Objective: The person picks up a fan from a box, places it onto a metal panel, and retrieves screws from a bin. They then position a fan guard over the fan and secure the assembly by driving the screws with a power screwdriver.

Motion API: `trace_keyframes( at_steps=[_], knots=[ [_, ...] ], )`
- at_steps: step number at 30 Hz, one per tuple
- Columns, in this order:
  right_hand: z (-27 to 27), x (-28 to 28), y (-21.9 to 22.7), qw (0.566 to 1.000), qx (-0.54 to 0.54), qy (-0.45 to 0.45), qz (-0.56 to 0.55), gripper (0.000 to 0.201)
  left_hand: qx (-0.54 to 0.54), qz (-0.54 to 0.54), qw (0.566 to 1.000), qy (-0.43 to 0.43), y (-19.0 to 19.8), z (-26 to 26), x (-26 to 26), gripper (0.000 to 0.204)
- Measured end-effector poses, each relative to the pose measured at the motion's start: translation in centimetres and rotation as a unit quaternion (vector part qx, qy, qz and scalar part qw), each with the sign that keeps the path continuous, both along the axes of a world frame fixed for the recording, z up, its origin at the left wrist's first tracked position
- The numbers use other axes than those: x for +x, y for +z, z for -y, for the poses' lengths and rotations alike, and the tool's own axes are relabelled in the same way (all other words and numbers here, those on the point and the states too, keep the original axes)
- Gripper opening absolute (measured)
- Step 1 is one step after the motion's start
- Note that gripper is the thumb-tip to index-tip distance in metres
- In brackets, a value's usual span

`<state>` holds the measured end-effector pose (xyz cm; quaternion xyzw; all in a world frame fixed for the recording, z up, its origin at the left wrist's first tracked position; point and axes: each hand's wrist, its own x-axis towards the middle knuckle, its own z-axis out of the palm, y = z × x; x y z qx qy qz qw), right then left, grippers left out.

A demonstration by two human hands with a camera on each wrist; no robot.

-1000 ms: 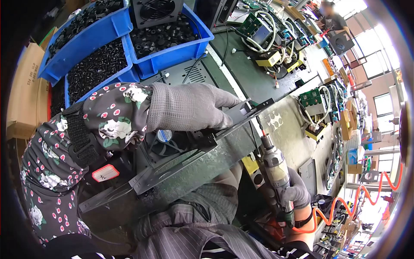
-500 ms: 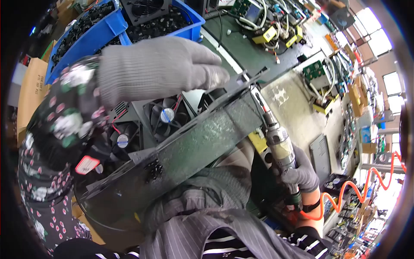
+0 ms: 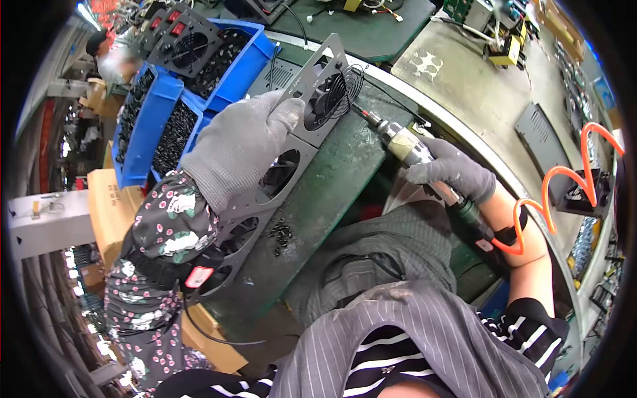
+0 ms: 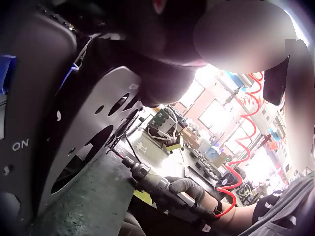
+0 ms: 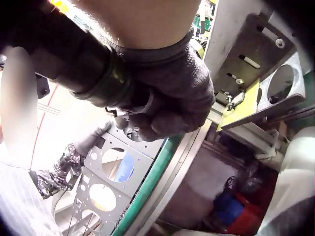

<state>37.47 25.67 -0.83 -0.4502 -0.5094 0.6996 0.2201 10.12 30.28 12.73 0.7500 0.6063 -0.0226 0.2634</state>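
Left grip (image 3: 242, 142) pinches panel (image 3: 306, 140) by its edge, thumb on face; half a second ago hand hung above it. Panel stands on worktop (image 3: 338, 176), holed face now showing, previously edge-on. Right grip (image 3: 458, 171) wrapped round driver (image 3: 406, 144) as before, bit just beside wire guard (image 3: 345, 93) at panel's far end.

Your gloved left hand (image 3: 239, 142) grips out in front, while your gloved right hand (image 3: 458, 171) curls, right forearm (image 3: 532, 275) bare.
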Motion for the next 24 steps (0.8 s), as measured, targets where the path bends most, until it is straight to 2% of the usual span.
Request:
trace_keyframes(
  at_steps=[4, 6, 8, 11, 14, 19, 21, 24],
  knots=[
    [-0.4, 0.7, -2.0, 1.0, 0.003, 0.007, -0.025, 0.05, -0.006, 0.014, 1.0, 0.019, 0.5, 0.3, 0.7, 0.04],
    [-0.7, 0.6, -2.3, 0.997, 0.064, 0.037, 0.003, 0.053, 0.009, 0.028, 0.999, 0.035, 0.4, 0.4, 0.4, 0.04],
    [-0.7, 0.5, -1.8, 0.997, 0.073, 0.038, 0.002, 0.054, 0.011, 0.017, 0.999, 0.038, 0.4, 0.3, 0.3, 0.04],
    [-0.3, 0.5, -0.2, 0.998, 0.011, 0.059, -0.018, 0.054, 0.006, 0.018, 0.999, 0.044, 0.1, 0.0, 0.1, 0.041],
    [-0.1, 0.1, -0.5, 0.997, -0.003, 0.079, -0.003, 0.053, 0.005, 0.019, 0.999, 0.035, 0.3, -0.1, 0.2, 0.041],
    [0.5, 0.3, 0.1, 0.997, 0.007, 0.076, -0.004, 0.053, -0.006, 0.007, 0.999, 0.037, 0.2, -0.2, 0.4, 0.041],
    [0.5, 0.1, -0.4, 0.996, -0.016, 0.079, -0.036, 0.06, 0.02, 0.024, 0.999, 0.022, -0.1, -0.1, 0.4, 0.042],
    [0.5, -0.3, 0.0, 0.997, 0.001, 0.083, -0.009, 0.06, 0.001, -0.001, 1.0, 0.026, 0.3, -0.1, 0.4, 0.042]
  ],
)
